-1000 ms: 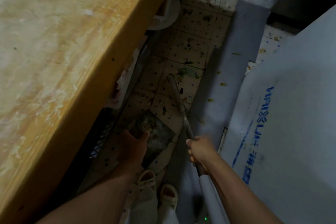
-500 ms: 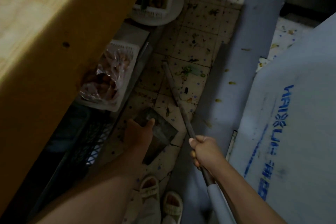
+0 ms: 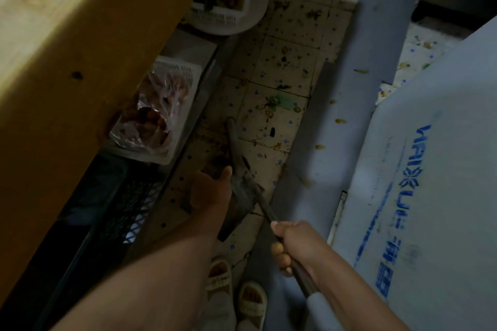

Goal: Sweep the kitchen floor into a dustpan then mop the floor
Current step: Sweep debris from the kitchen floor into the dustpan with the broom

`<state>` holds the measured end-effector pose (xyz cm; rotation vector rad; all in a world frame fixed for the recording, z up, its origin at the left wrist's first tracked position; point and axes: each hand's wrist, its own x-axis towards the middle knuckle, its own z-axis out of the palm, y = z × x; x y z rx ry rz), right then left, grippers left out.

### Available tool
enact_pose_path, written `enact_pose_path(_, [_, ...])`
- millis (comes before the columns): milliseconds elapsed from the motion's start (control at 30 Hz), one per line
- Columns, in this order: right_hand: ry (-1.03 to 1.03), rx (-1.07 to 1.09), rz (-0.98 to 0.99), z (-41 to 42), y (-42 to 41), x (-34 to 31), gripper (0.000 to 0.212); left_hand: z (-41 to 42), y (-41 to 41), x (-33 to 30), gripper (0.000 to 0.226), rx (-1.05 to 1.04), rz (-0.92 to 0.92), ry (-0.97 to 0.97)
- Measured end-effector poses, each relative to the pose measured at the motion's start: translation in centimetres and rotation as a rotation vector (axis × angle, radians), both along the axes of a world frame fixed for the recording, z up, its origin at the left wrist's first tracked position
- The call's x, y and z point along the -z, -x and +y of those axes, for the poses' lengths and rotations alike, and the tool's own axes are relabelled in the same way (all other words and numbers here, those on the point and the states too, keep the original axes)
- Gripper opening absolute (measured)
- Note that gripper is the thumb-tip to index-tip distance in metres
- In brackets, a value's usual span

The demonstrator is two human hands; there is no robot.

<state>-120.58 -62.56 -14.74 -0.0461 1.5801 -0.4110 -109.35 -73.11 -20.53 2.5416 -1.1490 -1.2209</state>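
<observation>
Both hands have crept forward under the table edge, the left hand (image 3: 212, 191) gripping the dustpan (image 3: 239, 196) on the floor, the right hand (image 3: 290, 244) wrapped round the broom handle (image 3: 265, 208), so a hard stroke in this cramped, dim gap could flick scraps past the pan.

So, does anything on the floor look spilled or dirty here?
Yes. The tiled floor is littered with dark spots and food scraps, with green bits mid-aisle and yellowish pieces on the grey mat.
</observation>
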Motion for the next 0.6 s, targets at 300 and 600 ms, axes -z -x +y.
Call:
enact_pose_path(300, [0.064, 0.035, 0.032, 0.9, 1.0, -3.4, 0.037, -0.1, -1.7, 0.4, 0.083, 0.016, 0.038, -0.015])
enact_pose_path(600, [0.012, 0.111, 0.026, -0.3, 1.3, -1.8, 0.033, 0.7, -2.5, 1.1, 0.084, -0.006, 0.034, 0.008])
